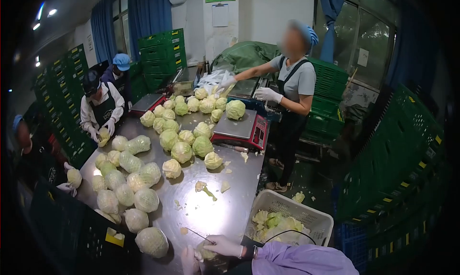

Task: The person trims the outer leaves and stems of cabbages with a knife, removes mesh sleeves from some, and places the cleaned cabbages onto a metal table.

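Right hand: gloved, the right hand (225,246) is closed round the handle of a knife (198,234); the blade points out over the table, away from the body, a grip that would leave the wrist free to turn.
Left hand: the left hand (189,261), also gloved, is low at the edge of my view, against the near cabbage (208,252); it seems to steady it, though I cannot tell how far its fingers close.
Near cabbage: between the two hands, close to the table's near edge; placed there, both hands can reach it without stretching.
Table: the metal table (215,215) has scraps (206,191) strewn beyond the knife; bare cabbages (181,152) crowd the middle, film-wrapped ones (146,199) the left side, which would stop the two kinds mixing.
Crate: the pale crate (306,211), just beside the table, holds loose leaves (275,221); so near the right arm, it looks handy for waste.
Scale: the red scale (260,131) carries one cabbage (235,109) on its plate; it sits by the right-hand edge, facing the standing co-worker (296,78), presumably for easy reading.
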`<state>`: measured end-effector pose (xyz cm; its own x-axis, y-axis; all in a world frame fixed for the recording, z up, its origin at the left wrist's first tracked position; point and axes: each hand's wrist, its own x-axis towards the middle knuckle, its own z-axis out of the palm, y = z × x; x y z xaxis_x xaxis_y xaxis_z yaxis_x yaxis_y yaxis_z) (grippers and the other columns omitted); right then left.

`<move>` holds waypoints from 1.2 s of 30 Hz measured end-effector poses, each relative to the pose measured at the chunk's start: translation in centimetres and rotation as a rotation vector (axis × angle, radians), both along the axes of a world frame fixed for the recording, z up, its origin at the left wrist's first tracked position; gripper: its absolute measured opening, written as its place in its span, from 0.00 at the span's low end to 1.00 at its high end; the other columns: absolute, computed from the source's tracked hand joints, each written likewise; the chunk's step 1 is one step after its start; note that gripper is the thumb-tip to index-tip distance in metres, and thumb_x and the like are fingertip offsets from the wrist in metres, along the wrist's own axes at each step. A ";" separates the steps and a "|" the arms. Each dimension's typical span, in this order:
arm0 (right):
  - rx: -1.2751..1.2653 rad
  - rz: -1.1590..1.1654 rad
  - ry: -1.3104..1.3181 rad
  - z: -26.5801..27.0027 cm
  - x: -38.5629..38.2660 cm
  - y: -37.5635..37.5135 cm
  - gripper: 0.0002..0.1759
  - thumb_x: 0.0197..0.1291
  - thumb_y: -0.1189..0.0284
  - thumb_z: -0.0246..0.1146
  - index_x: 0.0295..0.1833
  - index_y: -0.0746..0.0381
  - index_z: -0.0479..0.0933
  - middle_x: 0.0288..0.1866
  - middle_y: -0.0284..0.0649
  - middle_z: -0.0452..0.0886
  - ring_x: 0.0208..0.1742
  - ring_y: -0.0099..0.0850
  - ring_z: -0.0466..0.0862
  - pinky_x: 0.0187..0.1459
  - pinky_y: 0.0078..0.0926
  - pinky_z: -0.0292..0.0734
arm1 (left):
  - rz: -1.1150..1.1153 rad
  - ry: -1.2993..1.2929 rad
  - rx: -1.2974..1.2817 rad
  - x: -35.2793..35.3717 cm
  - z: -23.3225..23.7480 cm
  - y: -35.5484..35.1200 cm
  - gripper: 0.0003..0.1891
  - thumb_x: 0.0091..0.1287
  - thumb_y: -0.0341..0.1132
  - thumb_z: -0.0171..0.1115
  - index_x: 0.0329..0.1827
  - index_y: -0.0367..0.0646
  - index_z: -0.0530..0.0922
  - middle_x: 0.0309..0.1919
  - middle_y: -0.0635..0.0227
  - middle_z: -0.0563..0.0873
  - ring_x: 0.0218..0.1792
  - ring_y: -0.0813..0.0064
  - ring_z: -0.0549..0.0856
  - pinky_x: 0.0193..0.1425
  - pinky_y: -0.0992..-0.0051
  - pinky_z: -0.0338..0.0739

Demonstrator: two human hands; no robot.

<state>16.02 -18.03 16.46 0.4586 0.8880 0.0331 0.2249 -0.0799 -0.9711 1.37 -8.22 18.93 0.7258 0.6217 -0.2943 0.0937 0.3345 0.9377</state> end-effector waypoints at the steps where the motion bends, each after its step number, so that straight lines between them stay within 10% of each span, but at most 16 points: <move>1: -0.030 0.038 0.074 -0.2 0.0 -0.3 0.10 0.60 0.69 0.64 0.37 0.65 0.76 0.26 0.39 0.76 0.29 0.25 0.75 0.34 0.24 0.72 | -0.007 0.052 -0.006 -0.5 -0.2 -0.3 0.10 0.69 0.39 0.58 0.44 0.43 0.71 0.30 0.67 0.76 0.31 0.74 0.75 0.35 0.73 0.70; 4: -0.098 0.018 0.148 -1.7 0.0 -0.3 0.11 0.61 0.67 0.64 0.36 0.65 0.77 0.25 0.37 0.76 0.28 0.22 0.74 0.34 0.24 0.72 | -0.046 0.155 0.011 -1.2 -0.5 -1.1 0.20 0.64 0.36 0.67 0.56 0.41 0.75 0.40 0.61 0.84 0.40 0.69 0.81 0.44 0.69 0.76; 5: -0.097 0.021 0.141 -2.1 0.4 -0.2 0.11 0.61 0.67 0.64 0.36 0.65 0.77 0.25 0.37 0.76 0.28 0.22 0.74 0.34 0.24 0.72 | -0.187 -0.064 0.469 -1.4 -1.2 -1.0 0.10 0.65 0.32 0.63 0.47 0.40 0.81 0.40 0.61 0.84 0.39 0.68 0.81 0.44 0.66 0.76; 8: -0.077 -0.011 0.159 -1.8 1.0 0.5 0.12 0.64 0.65 0.64 0.38 0.65 0.79 0.25 0.34 0.77 0.28 0.18 0.71 0.31 0.20 0.71 | 0.026 0.059 0.613 -0.7 -2.1 -2.0 0.09 0.66 0.33 0.61 0.45 0.38 0.81 0.38 0.61 0.83 0.37 0.68 0.80 0.43 0.67 0.76; 15: -0.060 -0.115 -0.047 -2.8 1.8 1.2 0.13 0.63 0.63 0.63 0.43 0.62 0.81 0.36 0.38 0.84 0.36 0.25 0.80 0.42 0.23 0.75 | -0.033 0.263 0.263 -1.3 -8.6 1.7 0.14 0.69 0.37 0.56 0.48 0.35 0.79 0.37 0.58 0.83 0.37 0.62 0.80 0.43 0.66 0.76; 20: -0.097 -0.148 -0.099 -3.7 2.5 0.0 0.16 0.64 0.63 0.61 0.53 0.59 0.81 0.44 0.37 0.85 0.43 0.24 0.82 0.48 0.22 0.76 | 0.062 0.134 0.952 -2.6 -20.6 4.7 0.13 0.71 0.36 0.53 0.49 0.35 0.75 0.32 0.59 0.81 0.33 0.60 0.80 0.40 0.65 0.76; 29: -0.028 -0.255 0.302 0.6 1.8 -4.3 0.13 0.65 0.68 0.62 0.50 0.65 0.80 0.36 0.33 0.83 0.31 0.17 0.80 0.33 0.15 0.74 | -0.149 -0.211 -0.343 0.7 -4.9 0.6 0.13 0.75 0.41 0.47 0.35 0.41 0.69 0.23 0.68 0.71 0.25 0.71 0.72 0.31 0.73 0.69; 36: -0.176 -0.031 0.896 0.8 -0.6 -5.8 0.22 0.68 0.61 0.59 0.60 0.64 0.71 0.37 0.30 0.80 0.29 0.13 0.76 0.26 0.08 0.68 | -0.101 -0.638 -0.967 3.1 -2.1 -2.3 0.20 0.77 0.44 0.42 0.24 0.46 0.65 0.16 0.76 0.63 0.18 0.80 0.66 0.23 0.79 0.63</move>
